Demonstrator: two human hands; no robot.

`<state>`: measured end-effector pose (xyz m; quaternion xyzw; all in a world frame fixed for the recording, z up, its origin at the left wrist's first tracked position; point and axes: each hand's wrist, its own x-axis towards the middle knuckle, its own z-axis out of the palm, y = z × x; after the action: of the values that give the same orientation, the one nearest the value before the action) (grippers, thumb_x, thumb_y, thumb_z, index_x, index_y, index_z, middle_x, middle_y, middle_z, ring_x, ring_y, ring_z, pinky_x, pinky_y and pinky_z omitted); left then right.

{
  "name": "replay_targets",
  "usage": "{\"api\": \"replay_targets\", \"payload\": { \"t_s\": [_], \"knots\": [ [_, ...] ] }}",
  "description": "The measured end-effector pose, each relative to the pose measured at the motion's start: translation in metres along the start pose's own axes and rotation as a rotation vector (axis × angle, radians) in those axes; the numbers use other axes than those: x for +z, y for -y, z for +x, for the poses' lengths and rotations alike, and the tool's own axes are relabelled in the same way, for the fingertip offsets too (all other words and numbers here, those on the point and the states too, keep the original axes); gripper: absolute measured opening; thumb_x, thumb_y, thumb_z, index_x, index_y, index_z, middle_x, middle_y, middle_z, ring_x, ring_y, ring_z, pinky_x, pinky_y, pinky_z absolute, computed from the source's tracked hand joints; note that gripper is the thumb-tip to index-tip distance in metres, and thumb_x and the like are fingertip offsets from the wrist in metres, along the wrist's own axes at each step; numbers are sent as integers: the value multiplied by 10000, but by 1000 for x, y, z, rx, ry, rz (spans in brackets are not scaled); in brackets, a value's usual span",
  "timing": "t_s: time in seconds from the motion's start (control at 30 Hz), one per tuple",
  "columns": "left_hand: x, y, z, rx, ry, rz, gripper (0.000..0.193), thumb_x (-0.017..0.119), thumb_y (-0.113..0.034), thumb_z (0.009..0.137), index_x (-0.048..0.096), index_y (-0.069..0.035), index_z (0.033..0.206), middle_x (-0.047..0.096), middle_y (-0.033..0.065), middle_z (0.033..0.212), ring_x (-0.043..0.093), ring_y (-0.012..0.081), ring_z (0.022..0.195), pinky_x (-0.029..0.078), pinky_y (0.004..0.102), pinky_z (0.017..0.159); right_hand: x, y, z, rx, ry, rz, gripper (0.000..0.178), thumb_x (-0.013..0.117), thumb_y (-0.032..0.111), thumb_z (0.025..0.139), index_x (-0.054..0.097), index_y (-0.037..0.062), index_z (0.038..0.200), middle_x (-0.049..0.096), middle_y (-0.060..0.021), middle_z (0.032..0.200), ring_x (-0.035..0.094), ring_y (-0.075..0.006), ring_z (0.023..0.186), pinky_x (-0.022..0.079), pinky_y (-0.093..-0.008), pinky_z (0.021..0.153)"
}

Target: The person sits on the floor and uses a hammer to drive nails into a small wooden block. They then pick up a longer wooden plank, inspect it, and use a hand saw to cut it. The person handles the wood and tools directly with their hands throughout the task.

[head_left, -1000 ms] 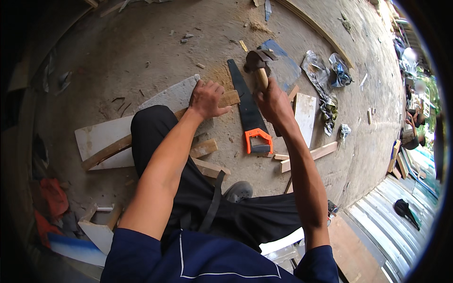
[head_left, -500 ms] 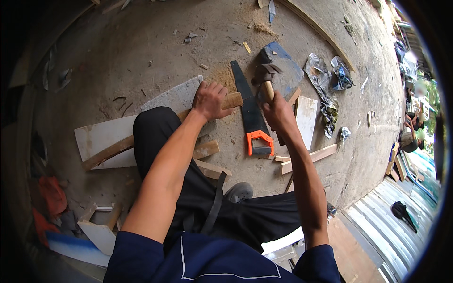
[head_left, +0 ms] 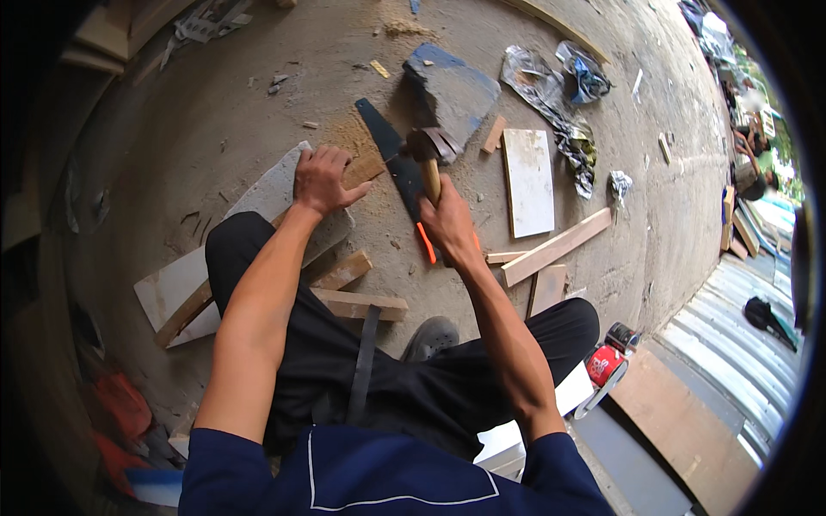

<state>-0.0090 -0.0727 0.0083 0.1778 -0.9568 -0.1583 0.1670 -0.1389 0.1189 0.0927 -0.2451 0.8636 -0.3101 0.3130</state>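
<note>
**Hammer (head_left: pixel 428 153) hanging near the end of a wooden strip (head_left: pixel 365 170)**

Head view. Right hand (head_left: pixel 449 219) is grasping the hammer by its pale handle, fingers wrapping round. Left hand (head_left: pixel 323 179) is gripping the strip from above, fingers curling over, thumb sticking out toward the right.

Edges and room: strip is crossing a pale slab (head_left: pixel 267 181) and running under the left knee (head_left: pixel 237 258), its end poking out beyond the hand, toward the saw (head_left: pixel 383 138). Hammer head is showing just beside that end; cannot tell the height between them. Saw is lying slantwise between the hands, its orange handle partly hiding behind the right forearm. Blue-topped block (head_left: pixel 456 86) is bounding the hammer's far side; white board (head_left: pixel 528 185) is lying to the right, well apart from the strip. Wood offcuts (head_left: pixel 357 304) are crowding the left leg. Widest stretch of floor (head_left: pixel 258 112) is opening toward upper left, small debris dotting it.

Look: strip is showing brown. Hammer head is looking dark and rusty-brown, claw pointing right; handle is showing light wood. Sawdust (head_left: pixel 348 133) is lying beyond the strip's end, alongside the black blade.
</note>
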Motion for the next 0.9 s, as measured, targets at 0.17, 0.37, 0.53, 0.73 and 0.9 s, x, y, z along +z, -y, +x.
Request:
{"api": "replay_targets", "payload": {
  "t_s": [0.17, 0.37, 0.53, 0.73, 0.9],
  "knots": [
    [-1, -3, 2, -12, 60, 13, 473, 753, -486, 649, 622, -101, 891, 620, 64, 863, 574, 245, 859, 398, 373, 787, -3, 18, 26, 17, -109, 74, 279, 584, 234, 876, 490, 35, 1047, 606, -292, 849, 595, -473, 813, 450, -501, 716],
    [-4, -7, 4, 19, 43, 7, 427, 711, -503, 743, 623, -95, 832, 611, 67, 822, 574, 257, 826, 399, 385, 766, -23, 5, 29, 176, 178, 72, 349, 556, 153, 829, 490, -77, 1083, 623, -339, 907, 633, -473, 828, 505, -510, 753],
    [3, 1, 0, -1, 33, 21, 340, 576, -427, 887, 630, -96, 829, 613, 73, 819, 575, 267, 826, 398, 392, 764, -36, 2, 16, 67, 12, 64, 349, 561, 167, 834, 498, -52, 1099, 631, -304, 910, 645, -412, 809, 513, -472, 738],
    [8, -5, -1, -53, 26, 76, 328, 540, -400, 914, 644, -93, 865, 642, 65, 864, 583, 269, 876, 395, 402, 808, -10, -19, 28, 246, 285, 154, 291, 502, 75, 827, 507, -94, 1063, 653, -253, 868, 672, -316, 643, 528, -406, 494],
    [11, 3, -2, -41, 92, 39, 455, 522, -505, 901, 683, -82, 957, 674, 107, 969, 588, 293, 978, 376, 418, 888, -45, -32, -24, 222, 190, 152, 301, 537, 147, 833, 526, -54, 1058, 639, -239, 851, 654, -326, 713, 519, -431, 638]
  ]
}}
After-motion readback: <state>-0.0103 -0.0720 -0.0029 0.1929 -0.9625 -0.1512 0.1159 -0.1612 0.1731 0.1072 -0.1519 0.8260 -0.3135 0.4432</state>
